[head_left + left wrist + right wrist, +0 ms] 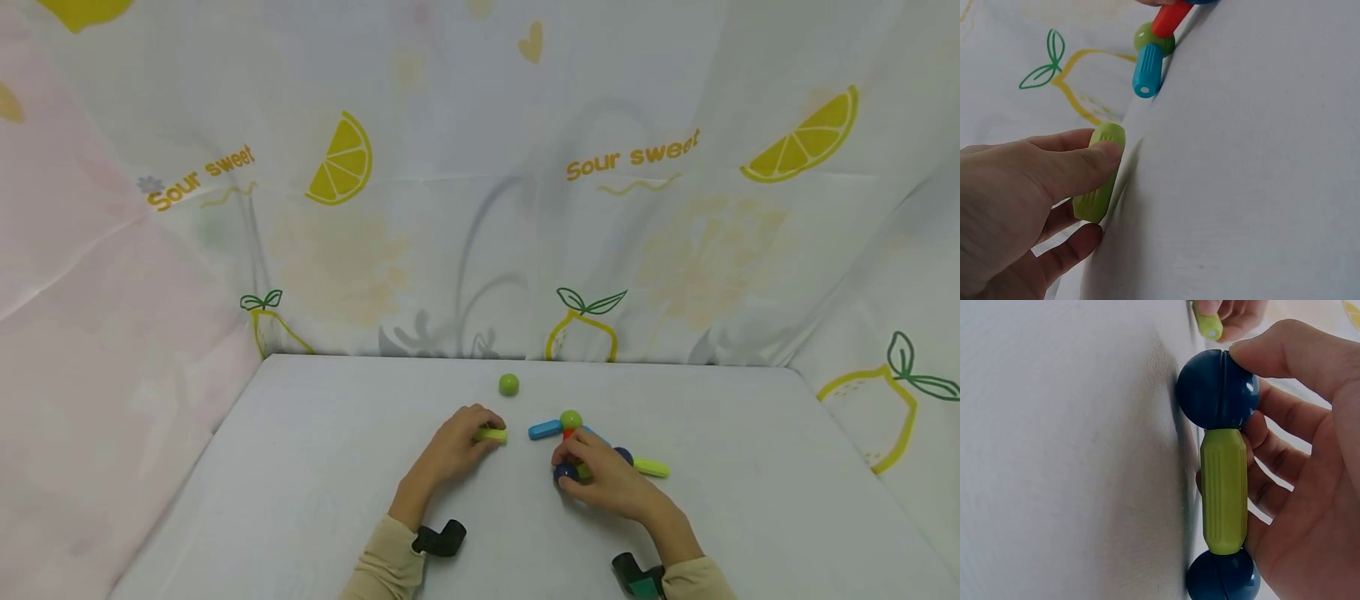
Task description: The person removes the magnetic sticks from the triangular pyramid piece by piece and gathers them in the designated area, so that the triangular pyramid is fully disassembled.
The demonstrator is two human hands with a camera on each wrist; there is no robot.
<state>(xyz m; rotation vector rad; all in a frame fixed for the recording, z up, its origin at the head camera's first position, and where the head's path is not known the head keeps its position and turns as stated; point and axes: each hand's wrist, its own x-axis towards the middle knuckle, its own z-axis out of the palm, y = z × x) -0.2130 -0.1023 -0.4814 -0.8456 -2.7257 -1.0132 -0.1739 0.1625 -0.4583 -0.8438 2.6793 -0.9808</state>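
Observation:
My left hand (456, 443) pinches a yellow-green magnetic rod (1105, 172) between thumb and fingers, just above or at the table. My right hand (611, 482) grips a dark blue ball (1217, 389), thumb on its top and fingers behind it. That ball joins a yellow-green rod (1224, 490), whose other end meets a second dark blue ball (1224, 575). Beyond the right hand lie a green ball (571, 419), a light blue rod (545, 429) and a red rod (1171, 19), joined together. Another yellow-green rod (651, 468) sticks out to the right. Fingers hide part of the structure.
A loose green ball (508, 384) sits near the far edge of the white table (337, 433). Another blue rod (597, 435) shows behind the right hand. A lemon-printed cloth (450, 208) hangs behind the table and at its sides.

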